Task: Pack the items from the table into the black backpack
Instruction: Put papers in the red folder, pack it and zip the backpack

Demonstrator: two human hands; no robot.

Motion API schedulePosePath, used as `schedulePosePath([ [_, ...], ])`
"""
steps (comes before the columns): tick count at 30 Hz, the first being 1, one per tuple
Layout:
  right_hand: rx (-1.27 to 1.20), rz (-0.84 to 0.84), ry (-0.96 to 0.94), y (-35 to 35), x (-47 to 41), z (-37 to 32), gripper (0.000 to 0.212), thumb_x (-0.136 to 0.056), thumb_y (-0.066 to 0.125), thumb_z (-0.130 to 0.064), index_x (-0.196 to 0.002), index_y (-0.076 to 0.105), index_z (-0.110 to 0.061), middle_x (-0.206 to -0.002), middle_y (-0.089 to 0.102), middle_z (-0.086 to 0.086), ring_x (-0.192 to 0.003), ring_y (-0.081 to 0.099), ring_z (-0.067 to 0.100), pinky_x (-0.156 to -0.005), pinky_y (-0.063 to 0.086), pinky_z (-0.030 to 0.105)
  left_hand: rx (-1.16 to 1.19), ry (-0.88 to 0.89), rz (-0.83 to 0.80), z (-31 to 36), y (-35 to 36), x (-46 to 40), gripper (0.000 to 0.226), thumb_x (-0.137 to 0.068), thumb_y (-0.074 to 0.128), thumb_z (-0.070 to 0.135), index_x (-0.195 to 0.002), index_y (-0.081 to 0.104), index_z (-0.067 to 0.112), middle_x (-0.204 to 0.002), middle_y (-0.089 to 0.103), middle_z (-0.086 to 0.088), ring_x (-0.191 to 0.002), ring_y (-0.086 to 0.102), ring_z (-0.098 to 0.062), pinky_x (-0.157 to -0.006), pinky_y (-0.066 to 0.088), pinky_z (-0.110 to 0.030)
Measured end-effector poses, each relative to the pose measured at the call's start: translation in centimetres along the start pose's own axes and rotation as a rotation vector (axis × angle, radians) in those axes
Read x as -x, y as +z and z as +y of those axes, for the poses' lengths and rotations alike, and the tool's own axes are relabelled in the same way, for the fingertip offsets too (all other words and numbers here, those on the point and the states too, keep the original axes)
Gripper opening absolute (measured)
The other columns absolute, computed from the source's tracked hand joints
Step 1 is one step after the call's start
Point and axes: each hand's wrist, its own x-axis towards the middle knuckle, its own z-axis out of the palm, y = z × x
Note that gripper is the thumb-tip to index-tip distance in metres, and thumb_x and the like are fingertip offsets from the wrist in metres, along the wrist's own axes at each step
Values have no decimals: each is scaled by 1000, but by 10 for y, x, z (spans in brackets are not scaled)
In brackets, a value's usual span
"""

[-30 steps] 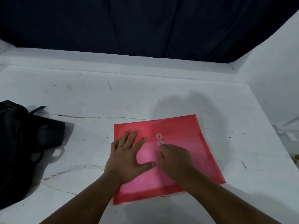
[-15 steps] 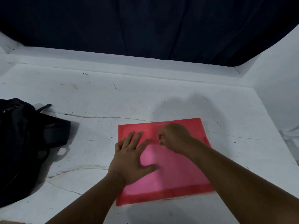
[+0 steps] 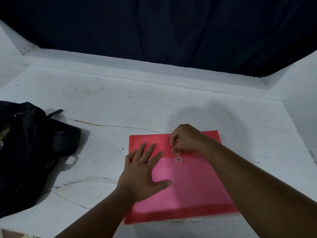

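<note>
- Using the red folder (image 3: 178,177) as our landmark: it lies flat on the white table (image 3: 137,103), and the black backpack (image 3: 29,152) sits well to its left, not touching it.
- Our left hand (image 3: 142,172) presses flat on the folder's left half, fingers spread, just as it did a second ago.
- What has changed is our right hand (image 3: 187,140): a second ago it lay over the folder's middle below the closure; now it sits at the folder's far edge, fingers curled, pinching at the upper of the two clear closure buttons (image 3: 178,157).
- We cannot make out a string between the fingers.
- We judge that we are fastening the folder's flap, so packing it has not begun.
- Once it is closed, the folder must travel left to the backpack; we cannot see how wide the backpack's opening is.
</note>
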Motion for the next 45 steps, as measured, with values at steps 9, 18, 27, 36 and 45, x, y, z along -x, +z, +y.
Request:
schedulePosePath([
  [9, -32, 104, -47, 4, -7, 17, 12, -70, 86, -26, -73, 75, -28, -77, 69, -16, -86, 64, 2, -77, 55, 31, 21, -14, -8, 1, -2, 0, 101, -72, 27, 100, -157, 24, 44, -168, 1, 13, -154, -15, -13, -124, 1, -44],
  [18, -116, 295, -40, 27, 26, 44, 7, -85, 73, -29, -78, 74, -29, -74, 69, -17, -73, 63, 1, -73, 56, 36, 23, -15, -9, 0, -1, 0, 100, -73, 30, 99, -157, 23, 45, -168, 1, 12, -155, -13, -14, -123, 1, -44],
  [27, -14, 311, 37, 52, 67, 42, 22, -95, 50, -19, -82, 68, -24, -80, 58, -12, -74, 54, 11, -65, 44, 30, 6, -18, -21, 1, -2, 0, 100, -72, 27, 99, -157, 18, 47, -168, -3, 14, -154, -16, -13, -121, -1, -41],
  [36, 74, 263, 138, 74, 90, 13, 23, -103, 39, -28, -103, 61, -20, -103, 62, -3, -82, 54, 17, -69, 38, 30, 27, -3, 24, 1, 0, 0, 99, -73, 30, 98, -155, 29, 42, -168, 11, 9, -156, -2, -17, -121, 5, -44],
  [45, 154, 218, 88, 70, 81, -22, 17, -100, 45, -16, -98, 61, -11, -106, 63, 5, -82, 59, 28, -73, 49, 36, 15, 3, 9, 1, 0, 1, 98, -75, 30, 97, -156, 27, 43, -169, 8, 8, -156, -5, -18, -122, 7, -46],
])
